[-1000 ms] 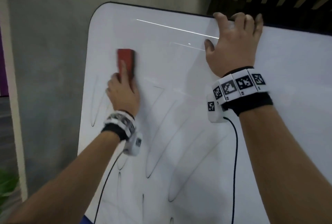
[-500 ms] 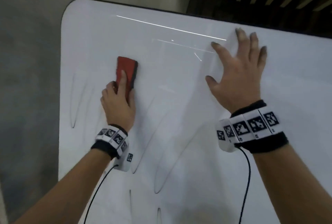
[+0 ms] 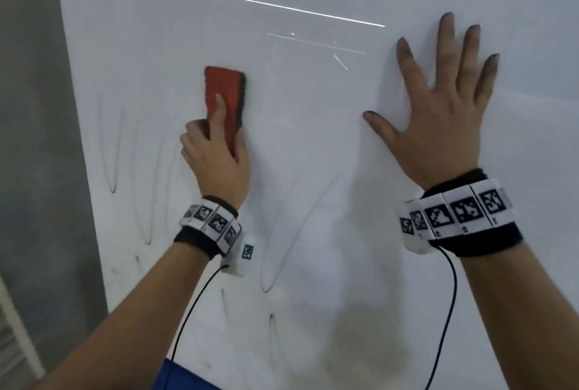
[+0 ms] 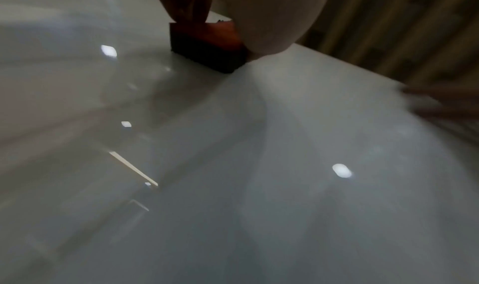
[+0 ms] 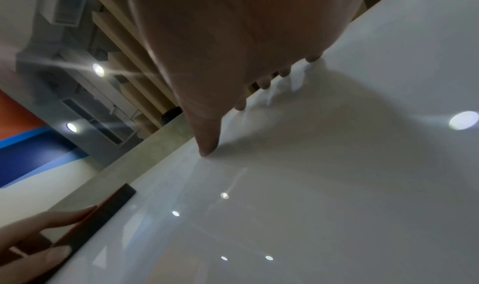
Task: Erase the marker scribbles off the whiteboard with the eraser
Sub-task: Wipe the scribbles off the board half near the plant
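A white whiteboard (image 3: 313,139) fills the head view, with thin dark marker scribbles (image 3: 282,248) looping across its left and lower parts. My left hand (image 3: 216,151) grips a red eraser (image 3: 224,95) with a dark felt side and holds it flat against the board, left of centre. The left wrist view shows the eraser (image 4: 207,48) pressed on the board (image 4: 259,165) under my fingers. My right hand (image 3: 438,101) lies flat on the board with its fingers spread, to the right of the eraser. From the right wrist its fingertips (image 5: 207,149) touch the surface, and the eraser (image 5: 103,216) lies low on the left.
A grey wall (image 3: 34,139) borders the board's rounded left edge. Black cables (image 3: 194,311) run down from both wrist bands. Ceiling lights reflect as bright streaks (image 3: 282,7) near the board's top. Something blue (image 3: 175,374) shows at the bottom edge.
My right hand came off the board's top edge and now lies flat lower on the surface. The left hand slid the eraser slightly down and right. The view shifted lower.
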Tool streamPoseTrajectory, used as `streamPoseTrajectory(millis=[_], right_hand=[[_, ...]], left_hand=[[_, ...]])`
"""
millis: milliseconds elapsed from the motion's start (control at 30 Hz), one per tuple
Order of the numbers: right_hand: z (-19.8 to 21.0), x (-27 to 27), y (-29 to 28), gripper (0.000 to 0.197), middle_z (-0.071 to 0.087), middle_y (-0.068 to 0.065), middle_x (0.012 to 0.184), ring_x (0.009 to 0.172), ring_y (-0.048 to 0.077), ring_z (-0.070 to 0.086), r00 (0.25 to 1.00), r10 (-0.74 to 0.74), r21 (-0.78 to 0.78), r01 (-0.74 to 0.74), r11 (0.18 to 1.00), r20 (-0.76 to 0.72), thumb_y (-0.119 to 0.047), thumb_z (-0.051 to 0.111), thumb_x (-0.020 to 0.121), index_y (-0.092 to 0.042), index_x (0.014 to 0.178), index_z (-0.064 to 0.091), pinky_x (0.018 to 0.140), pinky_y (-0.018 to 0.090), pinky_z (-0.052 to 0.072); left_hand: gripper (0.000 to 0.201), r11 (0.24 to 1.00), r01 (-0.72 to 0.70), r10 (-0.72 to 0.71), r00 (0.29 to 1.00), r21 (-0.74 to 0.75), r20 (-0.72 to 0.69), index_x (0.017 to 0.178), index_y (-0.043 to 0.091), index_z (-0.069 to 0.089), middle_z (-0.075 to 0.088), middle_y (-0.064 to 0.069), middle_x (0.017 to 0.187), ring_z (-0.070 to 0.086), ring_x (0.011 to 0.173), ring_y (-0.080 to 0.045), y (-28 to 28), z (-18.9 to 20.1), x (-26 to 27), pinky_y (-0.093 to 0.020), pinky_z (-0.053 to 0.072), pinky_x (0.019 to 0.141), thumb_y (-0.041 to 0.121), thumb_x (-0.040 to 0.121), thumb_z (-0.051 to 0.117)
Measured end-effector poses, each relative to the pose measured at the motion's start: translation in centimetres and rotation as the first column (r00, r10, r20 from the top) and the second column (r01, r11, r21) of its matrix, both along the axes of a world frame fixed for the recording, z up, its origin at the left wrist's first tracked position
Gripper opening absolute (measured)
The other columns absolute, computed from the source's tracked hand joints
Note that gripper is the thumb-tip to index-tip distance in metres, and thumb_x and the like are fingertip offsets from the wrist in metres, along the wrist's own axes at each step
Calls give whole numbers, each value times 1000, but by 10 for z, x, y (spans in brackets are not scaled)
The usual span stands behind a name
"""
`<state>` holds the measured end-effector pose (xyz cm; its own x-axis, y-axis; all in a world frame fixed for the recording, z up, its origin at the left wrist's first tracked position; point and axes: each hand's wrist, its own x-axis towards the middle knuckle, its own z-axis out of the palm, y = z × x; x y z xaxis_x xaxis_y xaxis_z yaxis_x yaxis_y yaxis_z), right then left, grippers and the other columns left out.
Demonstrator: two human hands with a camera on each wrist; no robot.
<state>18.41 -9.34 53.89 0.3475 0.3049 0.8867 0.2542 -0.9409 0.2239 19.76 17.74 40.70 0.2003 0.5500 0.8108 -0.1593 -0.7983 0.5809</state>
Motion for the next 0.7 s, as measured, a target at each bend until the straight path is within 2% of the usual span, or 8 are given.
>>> streamPoseTrajectory(millis=[67, 133, 200, 300, 467, 533, 633, 700], right_hand=[[-1, -1, 2, 82, 3, 19, 169, 154, 46, 2, 1000, 0, 8, 0, 1000, -2, -62, 54, 93, -26, 160, 23, 122, 65, 4], [-2, -2, 3, 80, 4, 19, 169, 154, 47, 3, 1000, 11, 20, -11, 1000, -2, -60, 54, 93, -26, 159, 25, 122, 65, 5], [-3, -2, 3, 77, 5, 19, 169, 154, 46, 3, 1000, 28, 28, -28, 999, 1, -58, 54, 94, -25, 158, 27, 123, 65, 5], [-3, -2, 1, 74, 5, 18, 169, 154, 46, 4, 999, 47, 28, -47, 999, -3, -53, 55, 94, -25, 157, 30, 123, 63, 5], [-5, -5, -1, 70, 4, 19, 169, 155, 45, 3, 999, 32, 10, -32, 999, -11, -50, 52, 96, -24, 157, 30, 124, 61, 5], [-5, -6, -1, 70, 5, 19, 169, 155, 45, 3, 999, 30, 5, -30, 1000, -11, -49, 51, 96, -24, 157, 29, 124, 61, 5], [-7, -5, -1, 68, 5, 19, 169, 155, 45, 4, 999, 30, 0, -30, 1000, -11, -48, 50, 97, -24, 157, 30, 124, 61, 5], [-8, -5, -5, 67, 5, 19, 169, 155, 45, 4, 999, 33, -10, -33, 999, -17, -47, 49, 98, -24, 157, 30, 125, 60, 5]], left_hand=[[53, 948, 152, -150, 988, 281, -28, 149, 29, 44, 54, -18, 117, 50, 100, -34, -44, -29, -17, -45, 42, 89, 33, 98, 59], [49, 797, 286, -268, 957, 532, -113, 143, 33, 49, 58, -15, 119, 52, 102, -32, -70, -55, -28, -45, 44, 90, 35, 97, 63], [46, 682, 356, -335, 929, 638, -160, 138, 33, 56, 60, -14, 117, 54, 103, -30, -67, -55, -27, -43, 44, 91, 36, 95, 68], [46, 747, 362, -375, 922, 558, -97, 135, 27, 62, 58, -18, 117, 55, 103, -33, -41, -31, -19, -45, 47, 92, 32, 91, 73], [53, 943, 303, -314, 947, 139, 73, 141, 16, 57, 48, -19, 132, 49, 117, -29, -47, -20, -15, -33, 41, 106, 27, 92, 74], [52, 909, 359, -369, 929, 214, 11, 140, 20, 56, 47, -17, 135, 50, 119, -32, -82, -52, -21, -40, 43, 106, 31, 92, 71], [45, 711, 472, -444, 876, 520, -187, 135, 30, 55, 49, -9, 135, 54, 117, -33, -119, -116, -36, -49, 47, 100, 32, 93, 70], [46, 637, 528, -465, 844, 561, -266, 133, 33, 55, 51, -5, 134, 55, 117, -30, -118, -130, -39, -47, 47, 99, 29, 92, 74]])
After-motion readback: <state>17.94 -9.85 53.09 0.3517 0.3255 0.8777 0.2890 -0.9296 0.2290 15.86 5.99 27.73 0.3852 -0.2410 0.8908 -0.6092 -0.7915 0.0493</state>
